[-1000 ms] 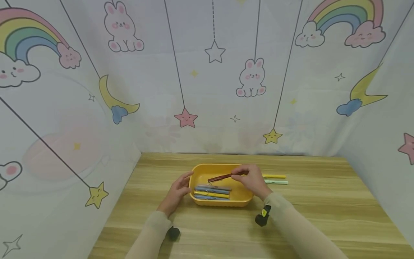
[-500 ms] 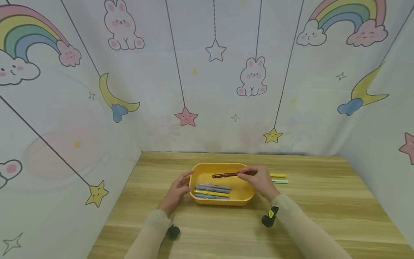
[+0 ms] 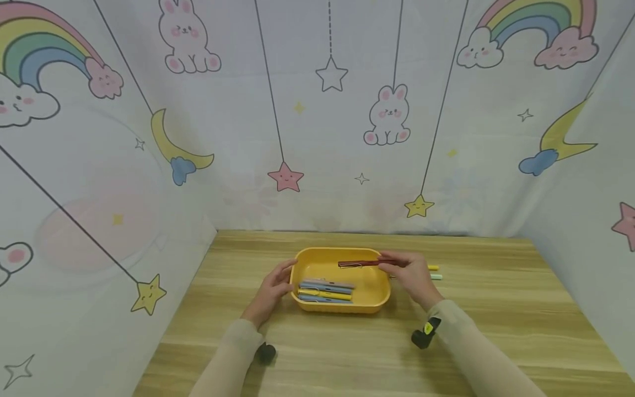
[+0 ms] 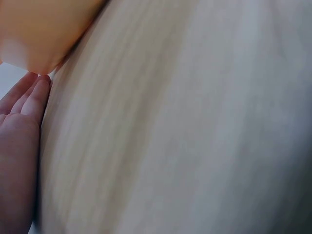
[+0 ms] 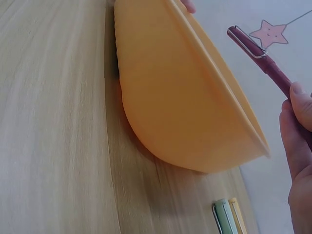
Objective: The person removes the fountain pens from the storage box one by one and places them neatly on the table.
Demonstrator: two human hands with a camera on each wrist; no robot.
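My right hand [image 3: 410, 277] pinches a dark red pen [image 3: 358, 264] between thumb and fingers, above the right end of a yellow basket [image 3: 342, 310]. In the right wrist view the pen [image 5: 265, 61] shows its wire clip and cap end, raised over the basket rim. My left hand [image 3: 270, 291] rests against the basket's left end, its fingers along the wall and rim. The left wrist view shows those fingers [image 4: 35, 97] fairly straight at the basket's side [image 4: 44, 34]. Inside, at the left, lie several pens: a yellow pen [image 3: 324, 294] among blue ones and a greyish-pink pen [image 3: 332, 283].
Right of the basket, a light green pen [image 3: 436, 277] and another yellow pen [image 3: 434, 268] lie on the wooden table [image 3: 357, 353], partly behind my right hand. A patterned cloth [image 3: 327, 209] hangs at the back and both sides.
My right hand has moved right with the dark red pen, from over the middle of the basket towards its right end. The left hand has stayed at the basket's left end.
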